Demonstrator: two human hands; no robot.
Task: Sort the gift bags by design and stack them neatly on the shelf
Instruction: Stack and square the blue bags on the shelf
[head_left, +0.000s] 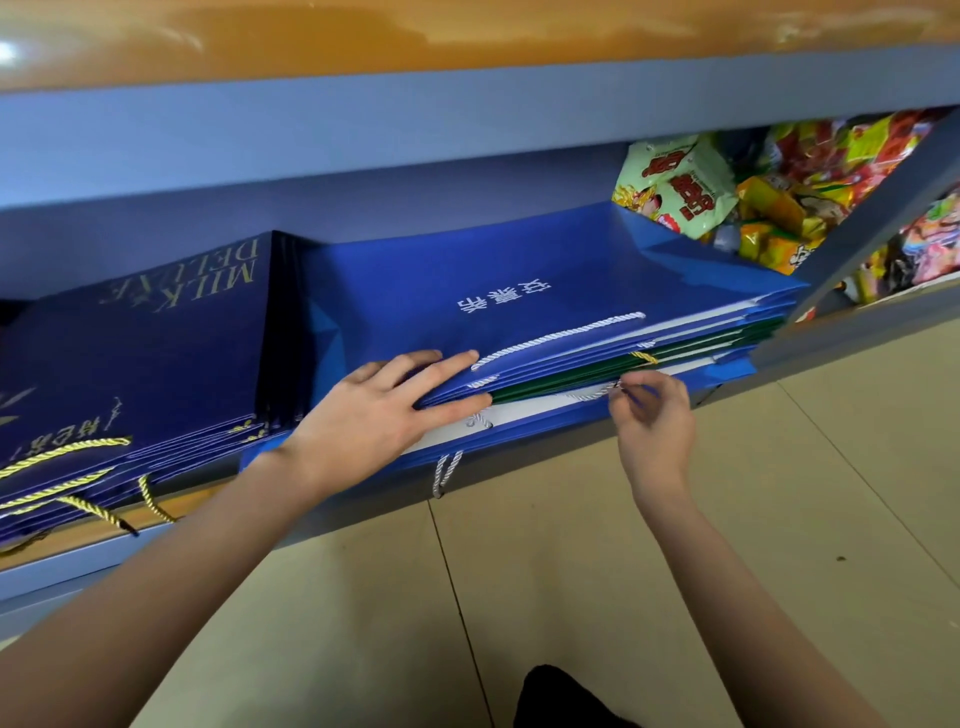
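Bags everywhere on this shelf, two flat stacks side by side at its front edge. Toward the left end sits the dark navy stack with gold lettering and gold cord handles hanging over the edge. Just right of it lies the bright blue stack, white characters on the top bag, a few green bags sandwiched lower down. The left hand lies at the stack's front left corner, fingers straight over the top bags, thumb tucked beneath them, holding the upper layers. The right hand works at the front edge, fingertips pinching a white cord handle between the layers. Snack packets pile up at the shelf's back right corner. Beige floor tiles lie below.
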